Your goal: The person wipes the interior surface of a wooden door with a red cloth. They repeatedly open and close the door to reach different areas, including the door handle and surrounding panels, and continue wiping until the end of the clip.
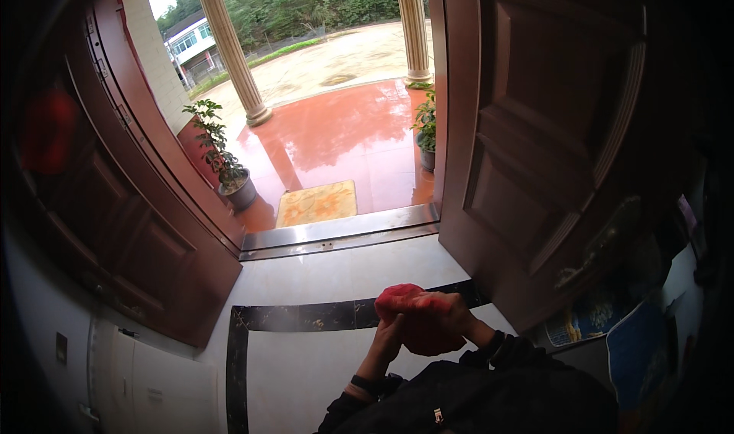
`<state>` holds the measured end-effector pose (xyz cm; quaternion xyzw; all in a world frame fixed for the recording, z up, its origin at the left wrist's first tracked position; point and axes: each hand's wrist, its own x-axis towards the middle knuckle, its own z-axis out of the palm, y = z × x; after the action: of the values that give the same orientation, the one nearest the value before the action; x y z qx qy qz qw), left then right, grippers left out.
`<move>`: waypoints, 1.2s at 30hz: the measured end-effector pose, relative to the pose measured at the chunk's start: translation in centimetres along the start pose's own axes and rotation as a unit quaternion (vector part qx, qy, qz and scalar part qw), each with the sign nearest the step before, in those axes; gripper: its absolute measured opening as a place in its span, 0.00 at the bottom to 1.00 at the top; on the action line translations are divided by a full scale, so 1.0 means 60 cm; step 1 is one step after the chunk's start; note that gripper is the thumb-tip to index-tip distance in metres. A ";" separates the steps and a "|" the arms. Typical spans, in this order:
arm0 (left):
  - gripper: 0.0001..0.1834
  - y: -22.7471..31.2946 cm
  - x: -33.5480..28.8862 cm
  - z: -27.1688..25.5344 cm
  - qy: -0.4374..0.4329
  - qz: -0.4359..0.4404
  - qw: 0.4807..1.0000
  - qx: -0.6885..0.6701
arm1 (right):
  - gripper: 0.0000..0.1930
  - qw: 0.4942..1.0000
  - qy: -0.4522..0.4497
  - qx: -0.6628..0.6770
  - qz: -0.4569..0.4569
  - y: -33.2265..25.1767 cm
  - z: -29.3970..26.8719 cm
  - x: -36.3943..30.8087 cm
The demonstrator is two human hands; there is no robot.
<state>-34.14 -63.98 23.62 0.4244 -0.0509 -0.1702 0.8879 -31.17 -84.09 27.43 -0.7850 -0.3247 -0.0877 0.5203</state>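
Red cloth (430,338), inside the metal threshold (340,230)! Left hand (388,338) and right hand (459,313), fingers clasping it; matched tension should steady it.

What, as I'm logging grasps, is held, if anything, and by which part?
A red cloth, by its upper part, in left hand and right hand.

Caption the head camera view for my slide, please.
Left hand and right hand grip a soft red item indoors, facing an open doorway.
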 end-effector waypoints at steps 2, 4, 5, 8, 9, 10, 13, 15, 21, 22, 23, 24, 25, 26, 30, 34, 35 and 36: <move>0.33 0.006 0.001 0.005 0.005 0.001 1.000 0.028 | 0.11 0.999 0.026 -0.008 0.033 0.001 -0.005 0.008; 0.28 0.008 0.002 0.006 0.033 -0.012 0.999 0.000 | 0.12 0.994 0.037 0.029 0.094 -0.002 -0.015 0.018; 0.26 0.009 0.004 0.005 0.033 -0.012 0.999 -0.024 | 0.12 0.990 0.044 0.047 0.123 -0.005 -0.022 0.023; 0.22 0.006 0.012 -0.008 0.095 -0.054 0.994 0.015 | 0.09 0.993 0.067 -0.099 -0.022 -0.018 -0.048 0.038; 0.20 0.004 0.016 -0.014 0.089 -0.043 0.994 0.040 | 0.09 0.992 0.064 -0.102 -0.036 -0.023 -0.057 0.039; 0.19 0.001 0.019 -0.020 0.084 -0.035 0.994 0.065 | 0.09 0.997 0.046 -0.063 0.016 -0.028 -0.064 0.039; 0.16 -0.005 0.023 -0.037 0.097 -0.075 0.978 0.171 | 0.11 0.990 0.013 0.011 0.138 -0.034 -0.083 0.033; 0.16 -0.006 0.025 -0.041 0.104 -0.092 0.961 0.240 | 0.10 0.988 0.021 0.006 0.151 -0.030 -0.090 0.030; 0.19 -0.004 0.044 -0.029 0.059 0.069 0.895 0.436 | 0.10 0.991 0.009 0.005 0.131 -0.025 -0.108 0.026; 0.20 -0.006 0.049 -0.025 0.026 0.132 0.895 0.426 | 0.11 0.991 -0.011 0.030 0.133 -0.029 -0.110 0.025; 0.21 -0.009 0.053 -0.021 -0.006 0.193 0.890 0.412 | 0.11 0.988 -0.036 0.059 0.139 -0.035 -0.111 0.025; 0.21 -0.012 0.054 -0.018 -0.029 0.147 0.909 0.388 | 0.11 0.984 -0.060 0.087 0.144 -0.041 -0.111 0.025; 0.21 -0.015 0.055 -0.015 -0.053 0.102 0.925 0.363 | 0.11 0.979 -0.075 0.093 0.163 -0.046 -0.110 0.025; 0.20 -0.018 0.054 -0.012 -0.077 0.057 0.937 0.336 | 0.12 0.974 -0.088 0.099 0.182 -0.050 -0.109 0.025; 0.18 -0.023 0.042 0.000 -0.069 -0.045 0.975 0.205 | 0.20 0.945 -0.093 0.184 0.255 -0.021 -0.114 0.020; 0.17 -0.007 0.027 0.005 -0.054 -0.048 0.992 0.105 | 0.31 0.833 -0.057 0.403 0.375 0.073 -0.120 -0.010; 0.17 0.000 0.023 0.005 -0.052 -0.052 0.995 0.068 | 0.33 0.801 -0.054 0.418 0.426 0.095 -0.123 -0.026; 0.17 0.004 0.019 0.007 -0.035 -0.045 0.998 0.011 | 0.36 0.766 -0.051 0.445 0.461 0.115 -0.124 -0.040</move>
<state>-33.12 -64.54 24.03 0.4296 -0.0647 -0.2245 0.8723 -27.39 -93.31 24.35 -0.5240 0.0479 0.3570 0.7718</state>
